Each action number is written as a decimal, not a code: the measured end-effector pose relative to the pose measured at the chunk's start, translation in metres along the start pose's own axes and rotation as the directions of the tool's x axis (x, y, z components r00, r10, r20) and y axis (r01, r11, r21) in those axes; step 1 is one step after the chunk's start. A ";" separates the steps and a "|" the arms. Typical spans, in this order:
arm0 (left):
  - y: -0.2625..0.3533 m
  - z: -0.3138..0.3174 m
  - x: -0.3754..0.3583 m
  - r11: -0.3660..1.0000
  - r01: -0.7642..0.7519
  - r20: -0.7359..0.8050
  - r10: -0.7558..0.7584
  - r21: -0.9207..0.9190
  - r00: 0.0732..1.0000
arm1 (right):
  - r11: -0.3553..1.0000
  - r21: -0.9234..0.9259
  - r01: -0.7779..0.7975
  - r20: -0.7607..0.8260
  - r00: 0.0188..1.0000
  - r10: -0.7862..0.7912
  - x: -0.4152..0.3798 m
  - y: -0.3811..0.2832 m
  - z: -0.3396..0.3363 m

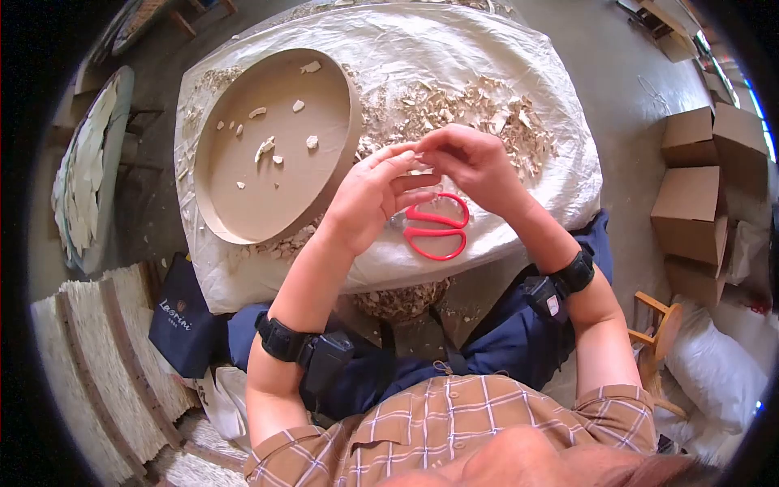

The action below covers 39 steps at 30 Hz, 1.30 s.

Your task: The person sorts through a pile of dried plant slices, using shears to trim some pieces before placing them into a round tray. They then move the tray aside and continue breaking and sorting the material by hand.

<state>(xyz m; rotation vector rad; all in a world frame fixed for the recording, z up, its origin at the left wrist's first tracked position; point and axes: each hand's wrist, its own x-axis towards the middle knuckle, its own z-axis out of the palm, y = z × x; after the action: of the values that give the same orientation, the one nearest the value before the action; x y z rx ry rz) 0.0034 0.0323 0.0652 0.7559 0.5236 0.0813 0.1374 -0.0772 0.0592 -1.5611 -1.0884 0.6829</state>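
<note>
Over the white cloth my left hand (367, 199) and my right hand (469, 162) meet at their fingertips. The right thumb and fingers are pinched together. The left thumb and index finger close at the same spot, with its other fingers loosely stretched out. A tiny pale bit seems to show between the fingertips, too small to name. Just below the hands lie scissors with red handles (438, 256), their blades partly hidden by my left hand. Left of my left hand, a round shallow tray (280, 191) holds several small off-white pieces. A heap of pale, dry flakes (479, 109) spreads behind the hands.
The white cloth (454, 36) covers the table. More flakes sit in a container (402, 302) below its front edge. Cardboard boxes (690, 195) and a wooden stool (667, 329) stand at right. A dark bag (188, 316) and ridged pale sheets (114, 357) are at left.
</note>
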 end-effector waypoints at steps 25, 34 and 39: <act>0.058 -0.032 -0.019 0.858 -0.502 -0.388 0.429 -0.107 0.816 | 0.629 -0.770 -0.109 -0.052 0.993 0.108 -0.046 0.068 -0.110; 0.053 -0.040 -0.018 0.889 -0.427 -0.212 0.391 -0.165 0.896 | 0.763 -0.612 -0.210 -0.143 0.978 0.155 -0.038 0.076 -0.109; 0.036 -0.015 -0.011 0.932 -0.358 -0.108 0.363 0.062 0.925 | 0.890 0.043 -0.454 -0.185 0.872 0.453 -0.028 0.055 -0.094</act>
<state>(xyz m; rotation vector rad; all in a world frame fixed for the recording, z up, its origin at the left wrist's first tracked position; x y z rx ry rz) -0.0095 0.0648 0.0854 0.8862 0.4935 0.4620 0.2229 -0.1446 0.0288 -1.8651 -0.5774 0.8222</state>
